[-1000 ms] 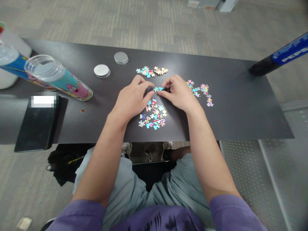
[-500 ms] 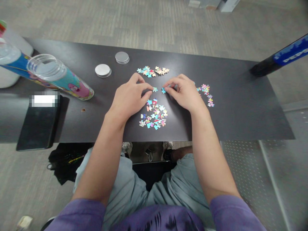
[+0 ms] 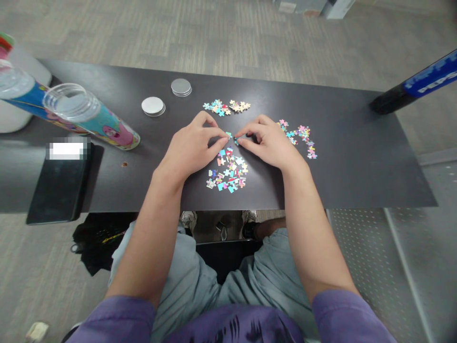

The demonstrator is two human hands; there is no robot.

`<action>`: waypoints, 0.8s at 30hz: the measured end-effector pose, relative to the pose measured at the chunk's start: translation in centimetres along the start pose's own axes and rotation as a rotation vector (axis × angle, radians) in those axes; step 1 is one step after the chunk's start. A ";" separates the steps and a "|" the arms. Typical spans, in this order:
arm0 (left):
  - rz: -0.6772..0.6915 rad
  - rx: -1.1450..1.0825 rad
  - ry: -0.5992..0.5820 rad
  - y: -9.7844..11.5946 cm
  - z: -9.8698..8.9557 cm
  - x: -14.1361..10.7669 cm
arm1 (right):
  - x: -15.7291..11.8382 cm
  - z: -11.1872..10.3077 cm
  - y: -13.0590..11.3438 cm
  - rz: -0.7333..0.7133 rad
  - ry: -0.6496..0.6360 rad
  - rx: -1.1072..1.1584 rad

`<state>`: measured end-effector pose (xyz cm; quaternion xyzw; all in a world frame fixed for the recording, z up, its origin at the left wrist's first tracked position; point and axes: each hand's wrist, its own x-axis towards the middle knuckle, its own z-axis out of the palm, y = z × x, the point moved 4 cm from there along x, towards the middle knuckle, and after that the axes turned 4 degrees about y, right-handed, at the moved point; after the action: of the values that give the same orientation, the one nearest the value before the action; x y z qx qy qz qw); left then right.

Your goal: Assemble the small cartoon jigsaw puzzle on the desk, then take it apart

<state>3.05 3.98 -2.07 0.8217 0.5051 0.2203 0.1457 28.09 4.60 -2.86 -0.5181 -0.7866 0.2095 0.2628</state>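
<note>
On the dark table (image 3: 342, 157), just above the loose pile of puzzle pieces (image 3: 228, 174), my left hand (image 3: 191, 150) pinches one teal piece (image 3: 228, 135) — my right hand (image 3: 269, 143) pinches another piece (image 3: 236, 141) — fingertips nearly touching. More pieces lie beyond and beside my right hand.

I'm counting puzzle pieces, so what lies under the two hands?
Each of the left hand and right hand pinches a small blue piece at its fingertips. Whatever lies beneath the palms is covered.
</note>
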 end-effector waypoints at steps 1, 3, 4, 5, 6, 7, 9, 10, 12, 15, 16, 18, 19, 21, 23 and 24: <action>-0.003 -0.005 0.004 -0.1 -0.1 0.0 | 0.0 0.0 -0.1 -0.006 -0.011 0.010; -0.010 -0.025 0.013 -0.1 -0.2 0.0 | 0.0 -0.1 -0.3 -0.015 -0.042 0.014; -0.012 -0.036 0.017 -0.1 -0.2 0.0 | 0.1 -0.1 -0.5 -0.016 -0.057 0.013; -0.015 -0.045 0.018 -0.1 -0.2 0.0 | 0.1 -0.2 -0.6 -0.017 -0.072 0.011; -0.019 -0.051 0.018 -0.1 -0.3 0.0 | 0.1 -0.3 -0.8 -0.018 -0.079 0.010; -0.022 -0.054 0.014 -0.1 -0.3 0.1 | 0.2 -0.4 -1.0 -0.017 -0.080 0.011; -0.022 -0.050 -0.006 0.1 -0.2 0.1 | 0.5 -0.7 -1.3 -0.009 -0.065 0.014; -0.015 -0.042 -0.019 0.2 -0.1 0.1 | 0.7 -0.8 -1.3 -0.002 -0.052 0.014; 0.005 -0.007 -0.051 0.5 0.0 0.1 | 1.2 -0.9 -1.2 0.020 -0.025 0.007; 0.018 0.041 -0.070 0.9 0.2 0.0 | 2.3 -0.4 -0.5 0.053 -0.014 -0.012; 0.014 0.042 -0.067 0.9 0.2 0.0 | 2.6 0.0 -0.2 0.059 -0.021 -0.021; 0.003 0.026 -0.051 0.9 0.2 0.0 | 3.1 0.9 0.4 0.068 -0.031 -0.050; -0.002 0.018 -0.043 0.8 0.2 0.0 | 3.3 1.3 0.6 0.073 -0.027 -0.073; -0.008 0.006 -0.030 0.6 0.3 0.1 | 3.5 2.0 0.9 0.076 -0.007 -0.123; -0.022 -0.004 -0.012 0.5 0.3 0.2 | 3.5 2.4 0.9 0.072 0.010 -0.157; -0.035 -0.012 -0.001 0.5 0.2 0.2 | 3.4 2.4 0.7 0.069 0.013 -0.169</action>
<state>3.58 3.94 -1.98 0.8119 0.5181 0.2203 0.1545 25.97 7.89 -4.53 -0.5663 -0.7815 0.1479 0.2162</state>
